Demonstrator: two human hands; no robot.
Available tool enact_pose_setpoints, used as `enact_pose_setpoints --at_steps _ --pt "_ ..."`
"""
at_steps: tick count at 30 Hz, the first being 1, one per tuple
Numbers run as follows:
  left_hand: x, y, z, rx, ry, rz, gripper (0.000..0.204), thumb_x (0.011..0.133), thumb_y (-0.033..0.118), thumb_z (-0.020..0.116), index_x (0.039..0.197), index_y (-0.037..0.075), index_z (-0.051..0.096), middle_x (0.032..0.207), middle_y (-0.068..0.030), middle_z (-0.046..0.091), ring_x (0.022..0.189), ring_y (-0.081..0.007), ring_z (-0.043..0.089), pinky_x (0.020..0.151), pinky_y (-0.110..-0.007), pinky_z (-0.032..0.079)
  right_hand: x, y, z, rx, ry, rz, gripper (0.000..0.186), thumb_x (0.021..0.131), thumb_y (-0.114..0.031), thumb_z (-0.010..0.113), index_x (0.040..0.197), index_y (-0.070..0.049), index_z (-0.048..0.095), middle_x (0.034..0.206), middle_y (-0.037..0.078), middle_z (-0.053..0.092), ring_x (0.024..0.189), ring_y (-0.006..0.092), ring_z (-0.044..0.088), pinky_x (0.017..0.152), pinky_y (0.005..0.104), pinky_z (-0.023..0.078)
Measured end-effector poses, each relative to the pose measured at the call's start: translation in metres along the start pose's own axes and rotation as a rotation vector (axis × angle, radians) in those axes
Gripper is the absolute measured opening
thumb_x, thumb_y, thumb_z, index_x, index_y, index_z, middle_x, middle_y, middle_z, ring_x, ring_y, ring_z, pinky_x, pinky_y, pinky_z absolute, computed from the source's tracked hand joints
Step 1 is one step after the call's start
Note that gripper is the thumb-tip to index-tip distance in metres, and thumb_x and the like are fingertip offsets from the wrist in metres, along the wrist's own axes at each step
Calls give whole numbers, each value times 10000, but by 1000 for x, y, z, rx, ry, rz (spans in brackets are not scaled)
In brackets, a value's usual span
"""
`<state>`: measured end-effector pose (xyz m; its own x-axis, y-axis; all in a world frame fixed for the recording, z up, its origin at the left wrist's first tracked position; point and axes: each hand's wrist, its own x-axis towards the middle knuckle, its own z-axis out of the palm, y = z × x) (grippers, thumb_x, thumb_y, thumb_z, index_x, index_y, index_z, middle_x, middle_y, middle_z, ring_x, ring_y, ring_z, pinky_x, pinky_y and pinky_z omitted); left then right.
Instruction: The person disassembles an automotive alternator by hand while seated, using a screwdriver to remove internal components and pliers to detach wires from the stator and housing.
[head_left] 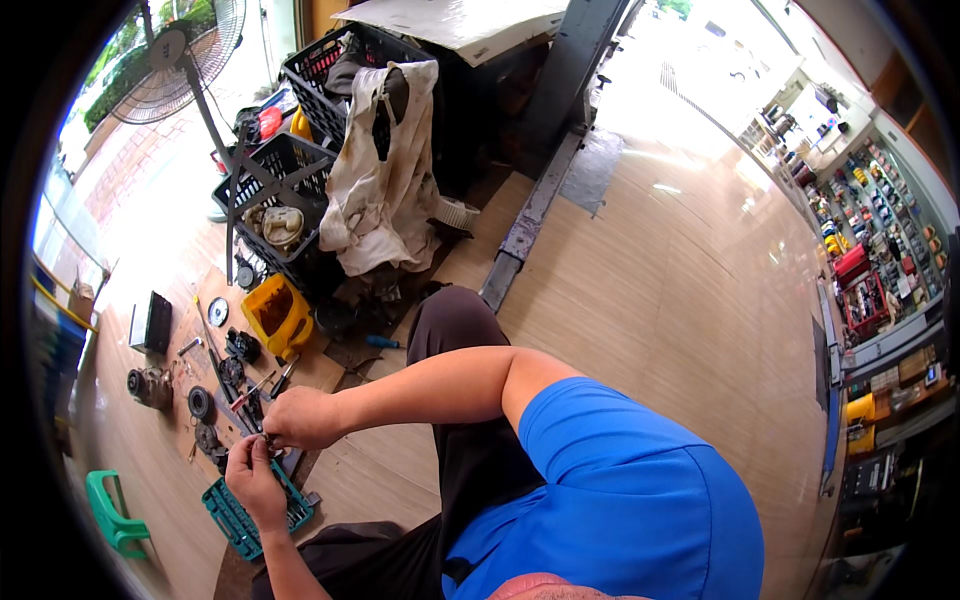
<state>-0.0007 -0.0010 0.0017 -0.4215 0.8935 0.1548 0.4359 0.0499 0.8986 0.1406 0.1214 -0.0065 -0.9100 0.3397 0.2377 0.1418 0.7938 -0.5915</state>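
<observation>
My right hand (303, 417) is closed in a fist, its fingertips turned toward my left hand. My left hand (256, 485) is pinched, thumb against fingers, just below it. The two hands nearly meet; a small dark thing shows between them, too small to name. Under my left hand lies an open teal socket-set case (231, 518), partly covered by the wrist. Beyond my right hand, tools and dark metal parts lie on a brown board, among them a round black pulley-like part (201, 403) and a thin tool with a red part (240, 403).
A cut yellow jug (262, 300) and black crates (300, 165) stand ahead, with a stained cloth (375, 200) draped over one. A green stool (117, 520) and a black box (150, 322) are at left. A blue-handled tool (381, 341) lies near my knee. A grey post (575, 70) rises ahead.
</observation>
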Motion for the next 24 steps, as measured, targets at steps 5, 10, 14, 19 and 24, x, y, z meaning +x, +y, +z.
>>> enact_pose_setpoints --at_steps 5,10,14,19,24 --pt "1 -4 2 -18 75 -57 199 980 134 585 948 -53 646 789 -40 648 708 -101 588 658 -254 491 1 -3 3 -85 44 -3 188 836 -214 628 789 -33 641 799 162 662 772 363 664 671 457 523" --pt "0 0 8 44 113 -61 209 979 146 591 936 -50 648 766 -42 655 691 -97 595 637 -260 494 -4 -6 13 -181 75 -28 146 827 -178 615 811 -34 636 796 158 660 766 346 672 638 439 535" --pt "0 -5 5 37 72 -54 175 975 125 593 955 -43 637 795 -31 645 717 -94 585 668 -252 490 -3 -3 9 -142 25 -51 165 834 -191 613 808 -30 640 797 166 662 776 357 669 661 451 532" --pt "2 -3 -3 -119 -110 -13 133 975 95 585 980 -34 616 836 -18 628 759 -85 569 706 -236 478 -2 0 -5 28 -45 5 208 837 -228 638 800 -24 643 809 177 667 800 382 657 707 471 518" --pt "1 0 3 -134 -31 -65 141 983 95 574 969 -40 614 813 -14 624 712 -75 564 668 -229 477 -3 3 0 -4 41 3 226 837 -250 648 798 -27 635 806 170 663 795 374 656 708 468 519"
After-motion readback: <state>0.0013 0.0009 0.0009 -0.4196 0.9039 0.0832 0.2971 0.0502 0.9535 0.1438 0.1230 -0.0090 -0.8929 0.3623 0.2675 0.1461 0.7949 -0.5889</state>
